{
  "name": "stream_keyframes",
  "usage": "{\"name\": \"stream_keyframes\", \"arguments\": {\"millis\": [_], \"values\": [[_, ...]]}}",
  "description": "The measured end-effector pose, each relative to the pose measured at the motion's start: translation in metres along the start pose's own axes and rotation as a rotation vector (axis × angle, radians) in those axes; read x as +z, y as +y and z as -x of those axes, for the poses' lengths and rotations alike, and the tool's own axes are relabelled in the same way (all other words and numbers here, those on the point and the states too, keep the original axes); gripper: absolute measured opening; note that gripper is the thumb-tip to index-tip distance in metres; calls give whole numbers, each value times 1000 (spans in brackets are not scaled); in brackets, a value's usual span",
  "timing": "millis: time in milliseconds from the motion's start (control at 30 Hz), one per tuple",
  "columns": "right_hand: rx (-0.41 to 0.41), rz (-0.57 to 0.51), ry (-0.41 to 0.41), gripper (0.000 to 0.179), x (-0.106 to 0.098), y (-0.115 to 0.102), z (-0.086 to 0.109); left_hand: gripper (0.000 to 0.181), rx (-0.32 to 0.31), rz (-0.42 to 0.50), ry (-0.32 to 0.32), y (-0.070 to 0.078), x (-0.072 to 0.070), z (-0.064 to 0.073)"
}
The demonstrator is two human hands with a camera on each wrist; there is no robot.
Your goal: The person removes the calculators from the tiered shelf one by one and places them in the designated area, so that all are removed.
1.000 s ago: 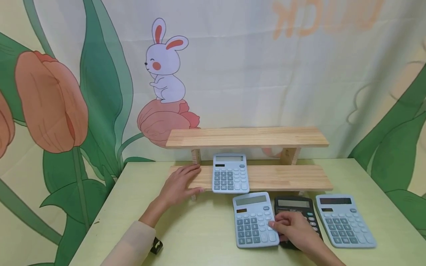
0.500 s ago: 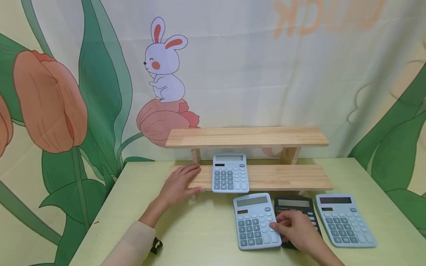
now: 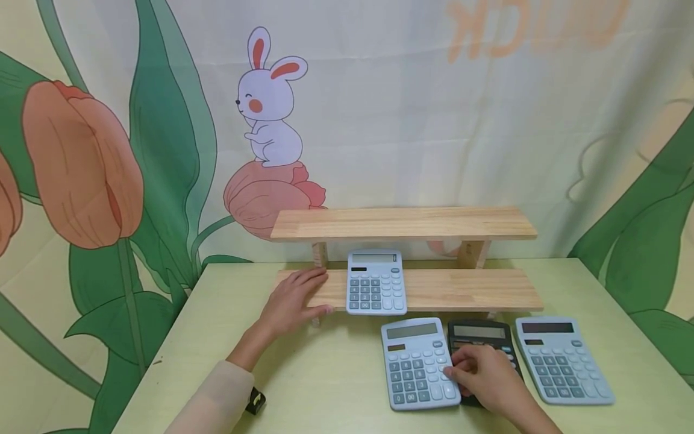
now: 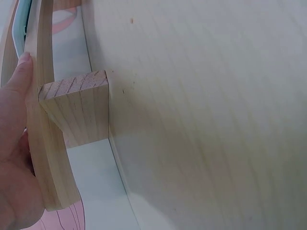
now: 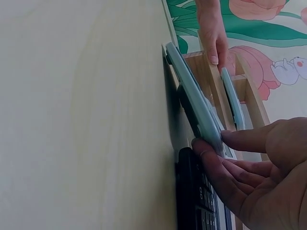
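My right hand (image 3: 485, 374) pinches the right edge of a pale blue calculator (image 3: 420, 367) between thumb and fingers. In the right wrist view that calculator (image 5: 194, 93) tilts, its held edge raised off the table beside a black calculator (image 5: 192, 191). The hand partly covers the black calculator in the head view. My left hand (image 3: 293, 301) rests on the left end of the lower wooden shelf board (image 3: 472, 289), fingers extended on top and thumb at the front edge. Just right of it, another pale blue calculator (image 3: 376, 283) leans on this board, its display showing 0.
A third pale blue calculator (image 3: 564, 361) lies at the right of the table. The upper shelf board (image 3: 403, 223) stands above the lower one, in front of a printed curtain (image 3: 379, 120). A small black object (image 3: 255, 401) sits by the left sleeve.
The calculator in my right hand has shifted slightly toward me and to the right, the hand moving a little with it. My left hand stays in place.
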State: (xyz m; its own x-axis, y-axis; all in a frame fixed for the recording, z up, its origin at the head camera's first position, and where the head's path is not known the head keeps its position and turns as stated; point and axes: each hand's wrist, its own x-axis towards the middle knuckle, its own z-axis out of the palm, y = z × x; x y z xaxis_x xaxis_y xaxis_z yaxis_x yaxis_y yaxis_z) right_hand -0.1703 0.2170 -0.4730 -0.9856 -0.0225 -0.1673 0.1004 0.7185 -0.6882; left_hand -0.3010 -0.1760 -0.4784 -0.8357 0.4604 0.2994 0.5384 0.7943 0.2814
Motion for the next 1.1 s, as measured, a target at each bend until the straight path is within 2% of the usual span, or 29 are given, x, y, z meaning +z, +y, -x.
{"name": "stream_keyframes", "arguments": {"millis": [133, 267, 400, 567, 800, 967, 1100], "values": [[1, 19, -10, 15, -2, 1, 1, 80, -1, -4, 0, 1, 0, 0], [38, 9, -28, 14, -5, 4, 1, 80, 0, -7, -2, 2, 0, -1], [70, -78, -32, 14, -7, 9, 2, 80, -1, -6, 3, 3, -1, -1], [65, -193, -50, 15, -8, 13, 1, 79, 8, 0, 15, 2, -1, 0], [-33, -261, -102, 26, -15, 14, 1, 80, 23, -19, 2, 0, 2, -2], [-156, -266, -67, 32, -21, 2, -2, 80, 25, -21, 7, 0, 2, -3], [-183, -271, -30, 32, -23, -13, -8, 79, 30, -17, 16, 0, 2, -3]]}}
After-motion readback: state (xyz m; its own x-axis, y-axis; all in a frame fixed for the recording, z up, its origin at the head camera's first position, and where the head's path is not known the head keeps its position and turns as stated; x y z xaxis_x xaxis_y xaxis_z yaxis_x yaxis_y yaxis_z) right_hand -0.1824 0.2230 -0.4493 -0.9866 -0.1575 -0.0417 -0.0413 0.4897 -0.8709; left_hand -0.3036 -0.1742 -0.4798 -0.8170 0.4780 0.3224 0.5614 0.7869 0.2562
